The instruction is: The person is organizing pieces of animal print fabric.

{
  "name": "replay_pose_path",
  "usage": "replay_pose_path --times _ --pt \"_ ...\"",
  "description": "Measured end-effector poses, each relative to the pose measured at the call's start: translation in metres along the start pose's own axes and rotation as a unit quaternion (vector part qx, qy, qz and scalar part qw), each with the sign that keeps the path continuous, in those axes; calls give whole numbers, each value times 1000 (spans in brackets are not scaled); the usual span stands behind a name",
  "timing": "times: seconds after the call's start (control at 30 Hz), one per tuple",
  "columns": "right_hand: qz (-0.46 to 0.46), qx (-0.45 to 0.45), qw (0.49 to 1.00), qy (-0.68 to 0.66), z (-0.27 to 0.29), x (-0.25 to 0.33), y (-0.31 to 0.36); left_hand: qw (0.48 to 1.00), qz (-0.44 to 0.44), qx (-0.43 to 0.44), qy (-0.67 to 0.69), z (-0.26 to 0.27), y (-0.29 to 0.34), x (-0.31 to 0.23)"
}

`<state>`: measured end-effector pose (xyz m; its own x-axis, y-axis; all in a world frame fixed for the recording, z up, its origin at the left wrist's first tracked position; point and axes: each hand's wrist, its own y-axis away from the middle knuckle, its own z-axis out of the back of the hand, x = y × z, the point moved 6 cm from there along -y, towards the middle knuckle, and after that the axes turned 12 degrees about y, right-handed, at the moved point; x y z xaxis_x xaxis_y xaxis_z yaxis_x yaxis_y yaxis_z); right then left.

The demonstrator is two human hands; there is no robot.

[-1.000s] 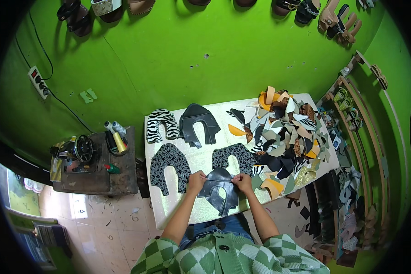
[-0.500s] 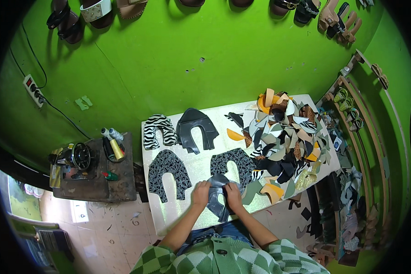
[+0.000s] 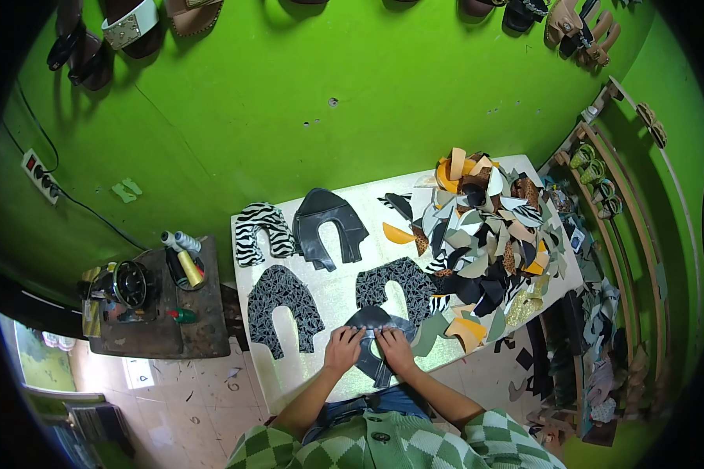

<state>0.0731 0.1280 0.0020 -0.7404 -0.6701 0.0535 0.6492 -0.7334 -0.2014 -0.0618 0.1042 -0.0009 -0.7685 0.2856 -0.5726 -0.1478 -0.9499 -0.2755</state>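
Note:
At the near edge of the table I have a black leather-like shoe upper piece (image 3: pixel 370 316), arched with two legs toward me. My left hand (image 3: pixel 343 349) grips its left side and my right hand (image 3: pixel 394 349) its right side, fingers bent and thumbs close together at its middle. Just beyond lies a black-and-grey patterned upper piece (image 3: pixel 383 280), partly beside my right hand. To the left rests a matching patterned piece (image 3: pixel 272 291). Farther back are a zebra-print stack of pieces (image 3: pixel 260 223) and a plain black stack (image 3: pixel 317 209), both of a similar arched shape.
A heap of mixed offcuts (image 3: pixel 477 227) covers the right part of the white table (image 3: pixel 289 379). On the left stands a dark bench (image 3: pixel 141 338) with a sewing machine (image 3: pixel 131 284) and thread cones (image 3: pixel 188 266). Wooden racks (image 3: pixel 602 180) line the right wall; sandals (image 3: pixel 133 27) hang above.
Both hands have shifted nearer to me along the piece and closer together. More of its rounded top now shows beyond my fingers. The view has also tilted slightly.

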Motion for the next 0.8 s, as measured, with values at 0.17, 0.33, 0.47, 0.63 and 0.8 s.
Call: replay_pose_path --times 0.17,0.33,0.47,0.63,0.8 --pt "16 -2 1000 26 2 2 -2 1000 -2 12 -21 -4 -2 3" --pt "-28 14 999 -20 8 3 -4 1000 -8 1 -24 0 2 2" --pt "-58 12 998 -18 9 6 -6 1000 -10 -8 -17 3 1 -1" --pt "-58 -2 998 2 11 9 -12 1000 0 -13 -15 3 1 1" --pt "-10 17 997 73 5 6 -17 1000 12 -12 -16 1 -4 0"
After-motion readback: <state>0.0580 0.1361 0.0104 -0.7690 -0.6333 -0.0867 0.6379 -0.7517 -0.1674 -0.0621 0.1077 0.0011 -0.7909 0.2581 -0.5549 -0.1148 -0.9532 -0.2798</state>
